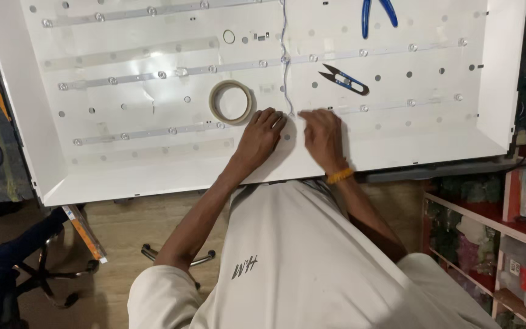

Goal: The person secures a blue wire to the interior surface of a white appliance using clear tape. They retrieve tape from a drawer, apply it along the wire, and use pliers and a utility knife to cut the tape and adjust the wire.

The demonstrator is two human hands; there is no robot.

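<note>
A large white backlight panel [123, 173] lies flat before me, crossed by thin strips with small round lenses [214, 69]. My left hand [262, 135] rests palm down on the panel near its front edge, fingertips at the end of the lowest strip. My right hand [321, 134], with an orange band at the wrist, presses beside it, fingers bent at the bottom end of a thin twisted wire [284, 61] that runs up the panel. Whether the fingers pinch the wire is unclear. A roll of beige tape [231, 102] lies just left of and above my left hand.
Small black thread snips [344, 80] lie above right of my right hand. Blue-handled pliers [377, 13] sit at the panel's top. Shelves with boxes [518, 244] stand at the right. A chair base [44, 274] is on the wooden floor at the left.
</note>
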